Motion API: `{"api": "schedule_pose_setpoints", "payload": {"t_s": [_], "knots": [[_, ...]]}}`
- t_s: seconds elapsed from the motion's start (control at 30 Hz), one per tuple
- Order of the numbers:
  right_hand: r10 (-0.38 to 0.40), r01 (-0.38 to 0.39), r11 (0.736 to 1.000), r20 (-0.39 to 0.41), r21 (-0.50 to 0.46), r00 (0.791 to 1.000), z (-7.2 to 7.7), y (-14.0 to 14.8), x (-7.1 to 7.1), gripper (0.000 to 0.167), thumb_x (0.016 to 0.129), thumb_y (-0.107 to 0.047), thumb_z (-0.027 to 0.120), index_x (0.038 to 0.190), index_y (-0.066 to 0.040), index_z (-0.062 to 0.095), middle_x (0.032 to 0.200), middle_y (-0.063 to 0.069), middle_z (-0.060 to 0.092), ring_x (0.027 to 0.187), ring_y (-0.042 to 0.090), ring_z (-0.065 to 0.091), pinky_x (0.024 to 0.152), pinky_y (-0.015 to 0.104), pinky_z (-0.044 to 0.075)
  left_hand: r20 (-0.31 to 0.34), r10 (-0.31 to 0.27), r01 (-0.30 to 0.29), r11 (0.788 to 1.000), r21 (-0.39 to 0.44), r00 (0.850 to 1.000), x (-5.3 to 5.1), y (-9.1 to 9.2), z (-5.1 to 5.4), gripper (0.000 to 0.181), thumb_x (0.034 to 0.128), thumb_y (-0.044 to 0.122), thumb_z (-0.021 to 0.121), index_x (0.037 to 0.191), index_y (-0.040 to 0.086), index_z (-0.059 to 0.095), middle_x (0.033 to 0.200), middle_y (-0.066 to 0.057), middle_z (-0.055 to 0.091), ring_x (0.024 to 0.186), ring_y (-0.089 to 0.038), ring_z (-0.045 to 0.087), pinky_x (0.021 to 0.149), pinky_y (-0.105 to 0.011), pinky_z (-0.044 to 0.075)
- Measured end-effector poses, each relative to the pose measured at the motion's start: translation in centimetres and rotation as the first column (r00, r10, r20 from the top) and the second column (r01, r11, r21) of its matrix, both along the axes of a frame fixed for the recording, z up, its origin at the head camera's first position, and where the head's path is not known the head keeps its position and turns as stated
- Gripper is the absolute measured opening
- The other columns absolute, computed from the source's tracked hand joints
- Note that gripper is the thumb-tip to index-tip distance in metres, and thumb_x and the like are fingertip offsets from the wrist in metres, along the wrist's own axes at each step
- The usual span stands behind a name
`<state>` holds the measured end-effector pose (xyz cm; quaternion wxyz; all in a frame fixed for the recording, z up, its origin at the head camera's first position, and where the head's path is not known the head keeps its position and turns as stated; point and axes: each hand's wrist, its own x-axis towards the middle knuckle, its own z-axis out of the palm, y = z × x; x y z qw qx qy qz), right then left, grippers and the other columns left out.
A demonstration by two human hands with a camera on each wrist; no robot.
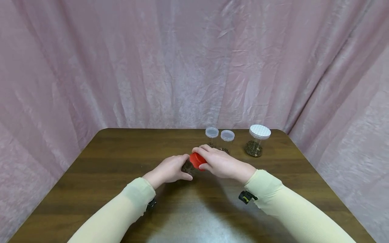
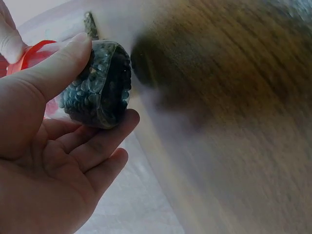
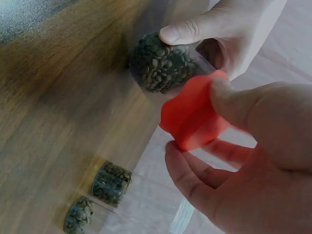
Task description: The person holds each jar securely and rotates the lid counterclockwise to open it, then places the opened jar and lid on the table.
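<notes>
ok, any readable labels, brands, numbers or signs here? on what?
None readable.
Black device by the right sleeve: yellow mark, too small to read.
Patterned white lid: too fine to tell if it includes text.
Red lid, jar under it: none visible.

With the head view as our dial, centred on the lid (image 1: 198, 161), we see that lid in bright red and, at eight o'clock, a clear jar (image 1: 187, 167) of mottled dark-brown pellets. Between one and two, two small caps (image 1: 211, 132) look translucent whitish-lilac; past two, a larger cap (image 1: 259, 131) is white with a fine blue-grey pattern. We find mottled pink curtain (image 1: 194, 67) at twelve, brown tabletop (image 1: 106, 162) banded darker at nine, and pale yellow-green sleeves (image 1: 121, 209) at four and eight.
</notes>
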<state>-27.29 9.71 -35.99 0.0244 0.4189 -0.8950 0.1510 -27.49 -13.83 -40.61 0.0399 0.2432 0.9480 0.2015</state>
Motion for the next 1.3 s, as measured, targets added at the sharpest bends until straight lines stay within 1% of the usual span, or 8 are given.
{"api": "schedule_pose_setpoints", "payload": {"t_s": [0.1, 0.17, 0.33, 0.47, 0.63, 1.07, 1.17, 1.3], "knots": [[0.02, -0.02, 0.999, 0.007, -0.034, 1.0, 0.0, 0.1, 0.1, 0.056, 0.101, -0.014, 0.083, 0.151, -0.012, 0.058, 0.144, 0.009, 0.061, 0.117, 0.031, 0.067, 0.097, 0.051, 0.057, 0.001, 0.004, -0.004, 1.0, -0.002, 1.0, 0.0, -0.1, -0.1, 0.058, 0.0879, 0.031, 0.097, 0.13, 0.006, 0.065, 0.119, -0.006, 0.075, 0.109, -0.028, 0.072, 0.101, -0.048, 0.057], [-0.013, 0.014, 0.999, 0.018, -0.041, 1.0, 0.1, 0.0, 0.2, 0.06, 0.101, -0.021, 0.084, 0.154, -0.014, 0.058, 0.144, 0.009, 0.061, 0.115, 0.03, 0.068, 0.096, 0.051, 0.057, -0.008, 0.005, -0.005, 1.0, -0.002, 1.0, 0.1, 0.0, -0.1, 0.056, 0.0876, 0.031, 0.097, 0.128, 0.007, 0.066, 0.117, -0.005, 0.075, 0.107, -0.028, 0.072, 0.1, -0.048, 0.058], [-0.236, 0.237, 0.971, 0.048, -0.015, 0.971, 0.1, -0.5, 0.4, 0.065, 0.105, -0.049, 0.076, 0.159, -0.019, 0.057, 0.132, 0.011, 0.065, 0.091, 0.026, 0.069, 0.085, 0.048, 0.059, -0.027, -0.001, 0.001, 1.0, -0.01, 1.0, 0.1, 0.3, -0.1, 0.053, 0.0874, 0.03, 0.098, 0.125, 0.008, 0.066, 0.111, -0.003, 0.073, 0.1, -0.024, 0.07, 0.095, -0.046, 0.057], [-0.347, 0.346, 0.938, 0.044, 0.024, 0.937, 0.0, -1.1, 0.4, 0.058, 0.107, -0.055, 0.069, 0.152, -0.018, 0.064, 0.119, 0.008, 0.068, 0.082, 0.025, 0.066, 0.081, 0.049, 0.059, -0.033, -0.012, 0.011, 1.0, -0.017, 0.999, 0.2, 0.4, -0.1, 0.054, 0.088, 0.03, 0.097, 0.126, 0.009, 0.065, 0.113, -0.003, 0.073, 0.103, -0.025, 0.07, 0.096, -0.047, 0.057], [-0.328, 0.328, 0.944, 0.013, 0.02, 0.944, -0.2, -1.3, 0.4, 0.051, 0.108, -0.05, 0.07, 0.145, -0.015, 0.068, 0.114, 0.008, 0.069, 0.085, 0.023, 0.066, 0.08, 0.048, 0.059, -0.042, -0.008, 0.007, 1.0, -0.022, 0.999, 0.2, 0.4, -0.1, 0.054, 0.0881, 0.03, 0.097, 0.126, 0.009, 0.065, 0.115, -0.004, 0.073, 0.106, -0.026, 0.071, 0.098, -0.047, 0.057], [-0.187, 0.186, 0.982, -0.031, -0.02, 0.982, 0.0, -0.7, 0.6, 0.046, 0.106, -0.03, 0.077, 0.147, -0.013, 0.065, 0.126, 0.009, 0.068, 0.1, 0.028, 0.072, 0.085, 0.052, 0.059, -0.052, -0.002, 0.001, 1.0, -0.022, 0.999, 0.2, 0.3, 0.0, 0.053, 0.0876, 0.03, 0.097, 0.124, 0.008, 0.066, 0.111, -0.002, 0.073, 0.101, -0.024, 0.07, 0.094, -0.046, 0.057], [-0.191, 0.191, 0.981, -0.017, -0.025, 0.981, 0.1, -0.8, 0.7, 0.048, 0.105, -0.031, 0.078, 0.148, -0.014, 0.064, 0.131, 0.009, 0.067, 0.104, 0.028, 0.072, 0.086, 0.053, 0.059, -0.061, -0.008, 0.007, 1.0, -0.016, 0.998, 0.2, 0.3, -0.1, 0.051, 0.0871, 0.029, 0.097, 0.122, 0.009, 0.065, 0.107, -0.001, 0.071, 0.098, -0.023, 0.069, 0.091, -0.046, 0.057], [-0.255, 0.254, 0.967, -0.01, -0.022, 0.967, 0.0, -0.9, 0.8, 0.056, 0.105, -0.045, 0.077, 0.152, -0.018, 0.063, 0.131, 0.008, 0.067, 0.093, 0.026, 0.071, 0.082, 0.05, 0.06, -0.055, -0.001, 0.0, 1.0, -0.02, 0.998, 0.2, 0.3, 0.0, 0.052, 0.0868, 0.03, 0.098, 0.121, 0.009, 0.065, 0.105, 0.0, 0.07, 0.096, -0.022, 0.068, 0.09, -0.045, 0.057]]}}
